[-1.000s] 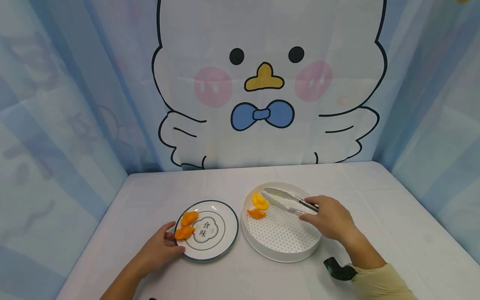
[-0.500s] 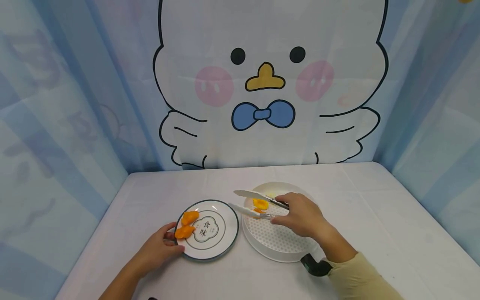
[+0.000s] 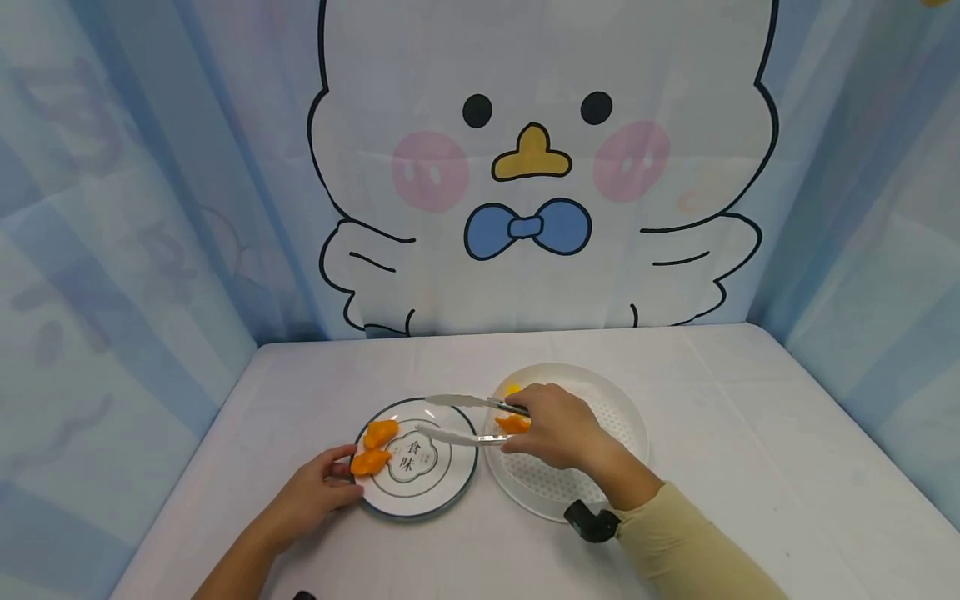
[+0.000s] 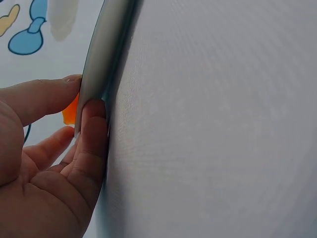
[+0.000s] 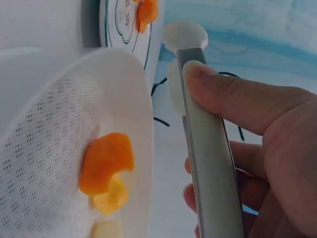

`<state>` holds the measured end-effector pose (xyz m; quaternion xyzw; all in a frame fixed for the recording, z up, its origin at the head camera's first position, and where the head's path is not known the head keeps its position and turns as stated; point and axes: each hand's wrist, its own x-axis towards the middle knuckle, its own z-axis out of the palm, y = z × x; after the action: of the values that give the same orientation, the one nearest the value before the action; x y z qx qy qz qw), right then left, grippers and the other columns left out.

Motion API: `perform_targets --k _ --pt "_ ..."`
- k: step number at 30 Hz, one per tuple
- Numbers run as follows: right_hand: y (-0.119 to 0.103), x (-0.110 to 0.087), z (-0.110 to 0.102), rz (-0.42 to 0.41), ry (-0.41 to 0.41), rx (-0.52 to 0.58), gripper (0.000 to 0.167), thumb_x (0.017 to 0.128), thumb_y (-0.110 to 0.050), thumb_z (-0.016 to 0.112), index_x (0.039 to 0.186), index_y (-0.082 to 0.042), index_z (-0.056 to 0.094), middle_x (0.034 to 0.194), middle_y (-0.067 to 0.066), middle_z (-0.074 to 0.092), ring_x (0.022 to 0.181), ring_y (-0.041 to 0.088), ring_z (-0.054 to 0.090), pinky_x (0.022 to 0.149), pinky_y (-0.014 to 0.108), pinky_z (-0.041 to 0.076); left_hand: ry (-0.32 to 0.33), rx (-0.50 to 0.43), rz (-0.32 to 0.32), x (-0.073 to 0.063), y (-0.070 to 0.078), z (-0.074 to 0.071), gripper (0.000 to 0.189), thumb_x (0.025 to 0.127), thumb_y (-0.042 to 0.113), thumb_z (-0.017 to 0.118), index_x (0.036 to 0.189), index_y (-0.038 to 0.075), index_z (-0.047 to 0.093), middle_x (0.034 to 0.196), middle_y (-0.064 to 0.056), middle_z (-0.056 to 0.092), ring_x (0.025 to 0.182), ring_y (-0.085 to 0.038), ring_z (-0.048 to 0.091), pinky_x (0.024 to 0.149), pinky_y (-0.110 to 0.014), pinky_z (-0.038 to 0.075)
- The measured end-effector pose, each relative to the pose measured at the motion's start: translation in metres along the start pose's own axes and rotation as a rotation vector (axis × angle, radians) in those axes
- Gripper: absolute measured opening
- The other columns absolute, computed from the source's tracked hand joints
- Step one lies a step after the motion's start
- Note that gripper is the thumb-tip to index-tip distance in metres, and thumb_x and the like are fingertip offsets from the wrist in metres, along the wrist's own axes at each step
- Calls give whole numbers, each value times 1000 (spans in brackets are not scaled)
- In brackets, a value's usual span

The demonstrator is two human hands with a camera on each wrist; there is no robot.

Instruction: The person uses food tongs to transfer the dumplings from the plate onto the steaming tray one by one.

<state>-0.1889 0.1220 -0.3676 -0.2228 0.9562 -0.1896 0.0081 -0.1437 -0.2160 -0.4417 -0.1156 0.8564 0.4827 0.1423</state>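
My left hand (image 3: 311, 496) grips the near-left rim of a white plate (image 3: 450, 479), thumb above and fingers underneath. Two orange pieces (image 3: 380, 434) lie at the plate's left side. In my right hand (image 3: 558, 425) is a pair of metal tongs (image 5: 208, 148) with white tips, the thumb pressing one arm. The tongs' tips stand apart over the plate's right part, nothing between them. Beneath that hand sits a round white strainer basket (image 3: 626, 412). The right wrist view shows an orange piece (image 5: 106, 163), a yellow piece (image 5: 111, 196) and a pale piece (image 5: 106, 229) in it.
A white cloth covers the table (image 3: 750, 450). Plate and basket stand side by side, their rims close together. Behind rises a curtain (image 3: 525, 292) with a cartoon figure, and blue curtains hang on both sides. A black device (image 3: 592, 522) sits at the right wrist.
My right hand has carried the tongs leftward from above the basket until their tips reach over the plate. My left hand stays at the plate's rim, and the pieces on the plate lie unchanged.
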Motion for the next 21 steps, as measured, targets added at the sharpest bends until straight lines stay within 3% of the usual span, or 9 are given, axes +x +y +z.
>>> perform_targets --k 10,21 --pt "-17 19 9 -75 -49 3 54 81 -36 82 125 -8 69 115 5 68 108 23 61 88 41 52 16 10 6 0 0 0 66 86 9 76 144 -1 47 117 -16 59 89 -22 60 78 -33 57" --pt "-25 30 19 -67 -85 -6 58 79 -39 83 125 -8 69 118 7 69 110 25 62 92 42 50 15 113 21 -2 7 -1 65 87 14 77 144 0 49 116 -13 61 91 -21 59 77 -33 56"
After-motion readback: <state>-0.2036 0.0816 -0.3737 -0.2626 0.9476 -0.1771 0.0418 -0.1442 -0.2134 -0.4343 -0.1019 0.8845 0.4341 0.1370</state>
